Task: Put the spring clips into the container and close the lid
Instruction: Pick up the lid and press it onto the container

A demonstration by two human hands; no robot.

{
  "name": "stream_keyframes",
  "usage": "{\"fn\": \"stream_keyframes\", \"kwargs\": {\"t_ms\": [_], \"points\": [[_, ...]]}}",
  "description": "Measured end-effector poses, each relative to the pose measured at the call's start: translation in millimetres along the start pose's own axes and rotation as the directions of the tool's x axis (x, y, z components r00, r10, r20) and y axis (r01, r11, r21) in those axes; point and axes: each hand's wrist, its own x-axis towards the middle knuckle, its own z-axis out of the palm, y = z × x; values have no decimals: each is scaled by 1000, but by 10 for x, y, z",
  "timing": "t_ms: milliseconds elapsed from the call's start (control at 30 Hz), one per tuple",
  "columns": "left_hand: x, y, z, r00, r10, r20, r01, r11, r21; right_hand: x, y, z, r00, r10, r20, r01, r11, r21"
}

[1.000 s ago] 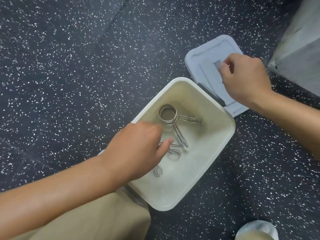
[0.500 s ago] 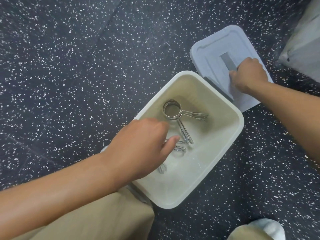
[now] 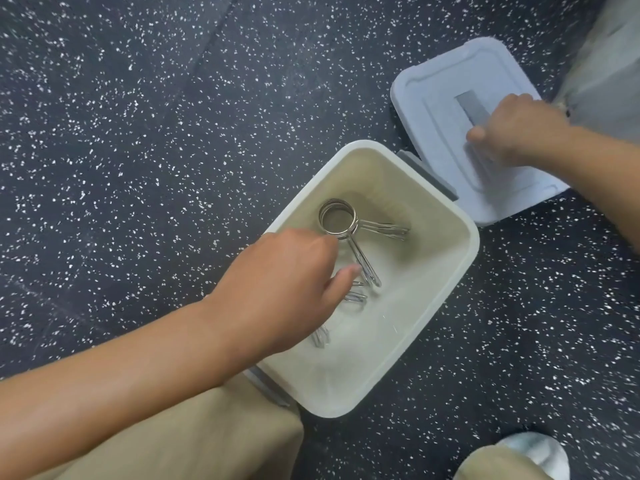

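my left hand [image 3: 277, 289] reaches into the white container [image 3: 460, 268] over the spring clips [image 3: 346, 230] (lid off); my right hand [image 3: 512, 129] grips the grey lid [image 3: 440, 98] on the floor [image 3: 138, 133].

The place looks like a gym or fitness room. The floor is dark rubber matting flecked with white specks [image 3: 145, 140], laid in large tiles with a seam [image 3: 221, 26] running between them, the kind common in weight areas. The coiled steel spring clips [image 3: 341, 223] in the white plastic container [image 3: 460, 268] resemble barbell collars.
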Motion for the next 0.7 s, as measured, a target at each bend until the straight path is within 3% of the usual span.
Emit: {"fn": "stream_keyframes", "kwargs": {"t_ms": [167,300,533,700], "points": [[23,58,-92,999,24,-45,-24,1000,-7,-265,208,-232,993,-112,34,112,994,8],[-1,62,-134,997,30,-74,-31,999,-21,-566,373,-363,990,-105,96,100,994,53],[-20,71,-218,992,30,-123,-34,999,-30,-1308,475,-553,995,-5,103,-34,925,378],[13,98,-260,986,34,-165,-42,998,-43,-1943,336,-557,978,-83,191,-31,850,526]]}}
